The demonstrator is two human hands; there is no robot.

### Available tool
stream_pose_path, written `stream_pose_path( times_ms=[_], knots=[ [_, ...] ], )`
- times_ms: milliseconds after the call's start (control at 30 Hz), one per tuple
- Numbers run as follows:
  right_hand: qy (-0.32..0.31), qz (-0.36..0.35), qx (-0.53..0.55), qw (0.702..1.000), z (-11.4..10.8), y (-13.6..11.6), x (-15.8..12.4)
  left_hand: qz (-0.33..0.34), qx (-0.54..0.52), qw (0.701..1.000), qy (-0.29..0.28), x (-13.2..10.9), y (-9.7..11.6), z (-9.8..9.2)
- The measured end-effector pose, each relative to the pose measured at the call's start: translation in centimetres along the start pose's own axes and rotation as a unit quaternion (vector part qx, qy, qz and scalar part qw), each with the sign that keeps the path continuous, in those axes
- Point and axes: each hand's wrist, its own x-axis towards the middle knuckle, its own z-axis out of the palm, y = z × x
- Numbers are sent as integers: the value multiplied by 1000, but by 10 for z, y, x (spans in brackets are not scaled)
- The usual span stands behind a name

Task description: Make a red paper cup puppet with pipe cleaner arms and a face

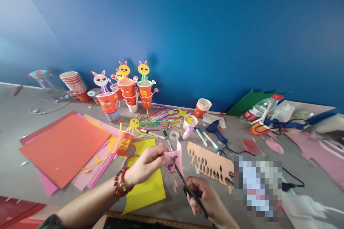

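Observation:
My left hand point(146, 166), with red bead bracelets at the wrist, pinches a small piece of pink paper point(170, 161) that bears purple heart shapes. Black-handled scissors point(195, 198) are gripped in my right hand point(205, 195), and their blades reach up to the pink paper. A narrow pink strip dangles below the blades. Under my left hand lies a yellow sheet point(150, 189) with cut-out edges. Right of the scissors is a peach sheet point(211, 161) full of leaf-shaped holes. Beyond my left hand, an orange cup point(123, 142) with a yellow paper face leans over.
Several decorated cups with bunny faces point(106, 102) stand near the wall. Colored paper sheets point(67, 146) are piled at left. Pipe cleaners point(161, 116), a blue glue gun point(217, 131) with its cord, markers point(208, 137), a bottle point(260, 107) and a stack of cups point(72, 82) are around.

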Motion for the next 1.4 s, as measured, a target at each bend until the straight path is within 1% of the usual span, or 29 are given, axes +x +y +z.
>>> stream_pose_path(
  times_ms=[200, 400, 567, 700, 867, 1133, 1400],
  knots=[
    [0, 0, 9, 1000, 0, 2, 0, -12, 0, 1000, 2, 0, 1, 1],
    [5, 0, -8, 1000, 0, 1, 0, 9, -6, 1000, 4, -1, -1, 1],
    [5, 8, -4, 1000, 1, -1, -1, 10, -18, 1000, 20, -1, -3, 2],
    [8, 7, -4, 1000, 1, 5, 1, 6, -27, 1000, 13, 0, -1, 3],
    [20, 0, -7, 1000, 0, 14, 3, -3, -38, 999, 20, 1, 2, 5],
    [4, 1, 8, 1000, 0, 6, 1, -6, -16, 1000, 22, 2, 2, 5],
    [1, -1, 2, 1000, 1, 2, 0, -7, -22, 1000, 18, 1, 2, 4]
  ],
)
